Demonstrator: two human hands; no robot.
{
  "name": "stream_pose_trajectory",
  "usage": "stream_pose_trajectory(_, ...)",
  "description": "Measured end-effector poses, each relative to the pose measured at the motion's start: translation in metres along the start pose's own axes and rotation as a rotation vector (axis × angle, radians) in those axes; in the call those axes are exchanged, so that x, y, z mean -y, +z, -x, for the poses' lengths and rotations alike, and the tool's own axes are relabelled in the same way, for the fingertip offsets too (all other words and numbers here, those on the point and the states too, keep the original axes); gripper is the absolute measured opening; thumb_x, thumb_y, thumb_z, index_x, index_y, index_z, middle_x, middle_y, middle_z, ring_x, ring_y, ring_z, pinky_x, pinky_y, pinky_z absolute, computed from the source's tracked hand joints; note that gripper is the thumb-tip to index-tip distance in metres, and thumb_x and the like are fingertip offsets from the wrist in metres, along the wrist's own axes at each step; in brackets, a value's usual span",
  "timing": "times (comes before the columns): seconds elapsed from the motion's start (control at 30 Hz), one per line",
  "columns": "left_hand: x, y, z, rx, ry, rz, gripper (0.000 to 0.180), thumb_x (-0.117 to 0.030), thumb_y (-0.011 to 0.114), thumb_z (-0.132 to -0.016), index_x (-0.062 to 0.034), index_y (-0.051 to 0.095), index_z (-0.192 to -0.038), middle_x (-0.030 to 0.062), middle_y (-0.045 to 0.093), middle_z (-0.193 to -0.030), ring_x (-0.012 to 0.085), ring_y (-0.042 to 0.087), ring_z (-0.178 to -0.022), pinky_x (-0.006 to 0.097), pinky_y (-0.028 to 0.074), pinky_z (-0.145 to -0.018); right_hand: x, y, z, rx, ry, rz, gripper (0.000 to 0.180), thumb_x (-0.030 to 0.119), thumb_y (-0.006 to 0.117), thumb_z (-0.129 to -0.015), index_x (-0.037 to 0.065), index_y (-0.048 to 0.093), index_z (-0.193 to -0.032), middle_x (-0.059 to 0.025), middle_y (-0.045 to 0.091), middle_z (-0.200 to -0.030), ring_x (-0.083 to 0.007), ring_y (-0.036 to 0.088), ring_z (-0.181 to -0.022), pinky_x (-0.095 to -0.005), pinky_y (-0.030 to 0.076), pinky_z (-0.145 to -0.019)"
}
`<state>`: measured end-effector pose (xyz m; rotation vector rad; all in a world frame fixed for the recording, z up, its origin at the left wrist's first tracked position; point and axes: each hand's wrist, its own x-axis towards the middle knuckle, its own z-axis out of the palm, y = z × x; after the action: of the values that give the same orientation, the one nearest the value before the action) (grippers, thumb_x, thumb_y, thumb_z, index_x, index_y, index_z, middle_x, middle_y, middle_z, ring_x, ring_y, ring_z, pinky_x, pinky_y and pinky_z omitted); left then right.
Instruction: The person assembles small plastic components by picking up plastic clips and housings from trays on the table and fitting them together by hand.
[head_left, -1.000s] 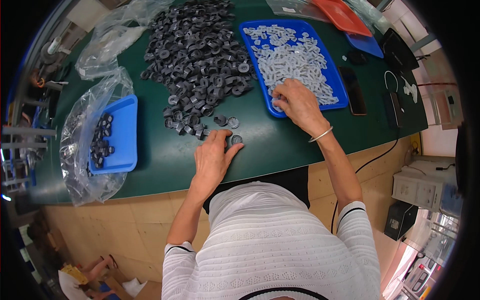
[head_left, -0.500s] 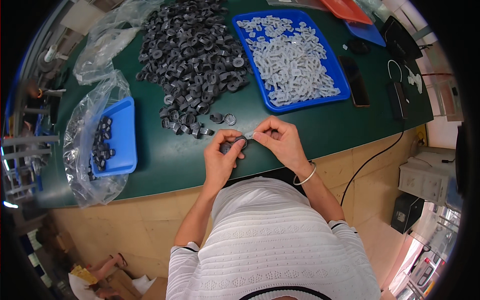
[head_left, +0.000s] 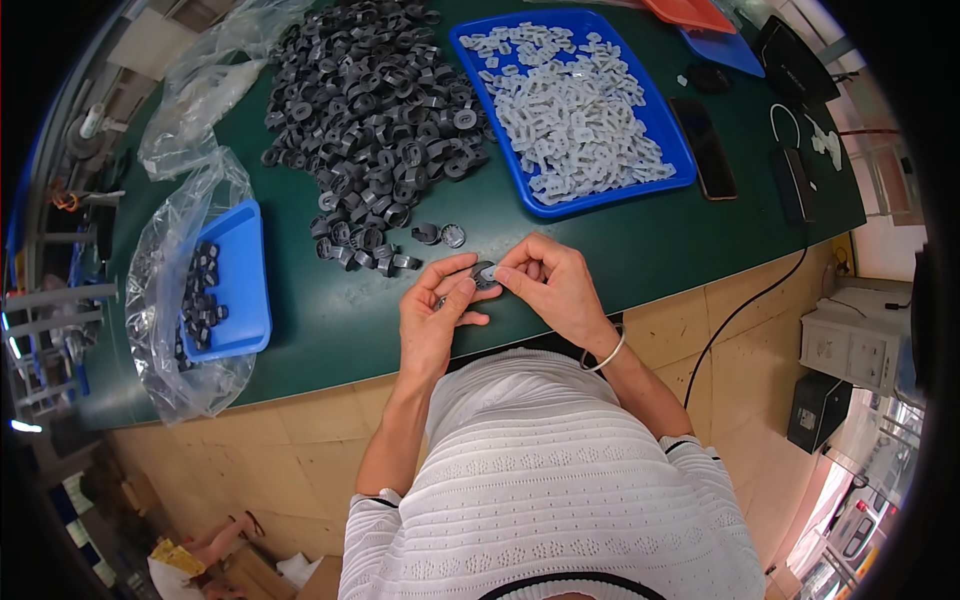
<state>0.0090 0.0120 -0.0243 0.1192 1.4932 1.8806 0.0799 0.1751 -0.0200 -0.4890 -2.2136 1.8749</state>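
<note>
My left hand (head_left: 436, 314) and my right hand (head_left: 552, 284) meet over the near edge of the green table (head_left: 330, 330). Together they pinch a small dark grey ring part (head_left: 484, 274) between the fingertips. Whether a small white piece sits on it I cannot tell. A big heap of the same dark grey ring parts (head_left: 372, 110) lies just beyond the hands. Two loose ones (head_left: 438, 235) rest close to my fingers. A blue tray of small white plastic pieces (head_left: 575, 105) stands at the back right of the hands.
At the left a small blue tray (head_left: 240, 290) with several dark parts sits inside a clear plastic bag (head_left: 165, 330). Another clear bag (head_left: 200, 80) lies at the back left. A black phone (head_left: 705, 148), cables and an orange tray (head_left: 690, 12) are at the right.
My right hand left the white-piece tray and came back to the left hand. Both hands now hold the grey ring part close together near the table edge.
</note>
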Motion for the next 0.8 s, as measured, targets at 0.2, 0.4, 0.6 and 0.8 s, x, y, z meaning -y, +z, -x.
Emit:
stream_pose_trajectory(0.2,0.002,0.0,0.001,-0.011,0.023,0.003,0.031,-0.007,0.058,-0.094,0.0045,0.053,-0.123,0.0146,0.066,-0.108,0.0214,0.068,-0.095,0.023,0.058,-0.066,0.002,0.004,0.0,0.012,0.025,0.023,0.007,0.005,0.071,-0.082,0.001,0.066,-0.081,0.0038,0.055,-0.071,-0.0029,0.039,-0.06,-0.0207,0.034,-0.053)
stream_pose_trajectory(0.4,0.009,0.003,0.002,-0.023,0.1,-0.076,0.027,-0.008,0.058,-0.095,0.0049,0.056,-0.119,0.0133,0.066,-0.107,0.0177,0.067,-0.092,0.023,0.057,-0.067,-0.004,0.006,-0.001,0.052,0.079,0.006,0.013,0.008,0.072,-0.08,-0.001,0.063,-0.079,-0.0028,0.058,-0.07,-0.0082,0.046,-0.055,-0.0259,0.039,-0.051)
stream_pose_trajectory(0.6,0.01,0.009,0.004,-0.057,0.148,-0.044,0.027,-0.008,0.06,-0.094,0.0035,0.057,-0.118,0.0126,0.065,-0.105,0.0169,0.066,-0.093,0.025,0.057,-0.07,-0.017,0.008,-0.006,0.035,0.012,-0.022,0.015,0.007,0.073,-0.079,-0.001,0.062,-0.085,-0.0023,0.059,-0.082,-0.0075,0.051,-0.071,-0.0248,0.042,-0.057)
stream_pose_trajectory(0.8,0.015,0.015,0.007,-0.109,0.227,0.001,0.026,-0.006,0.062,-0.092,0.0033,0.059,-0.115,0.012,0.061,-0.111,0.0145,0.062,-0.092,0.025,0.057,-0.072,-0.011,0.018,-0.006,0.043,0.086,-0.421,0.015,0.001,0.069,-0.078,0.0,0.063,-0.091,-0.0011,0.06,-0.087,-0.0068,0.055,-0.079,-0.0237,0.049,-0.066)
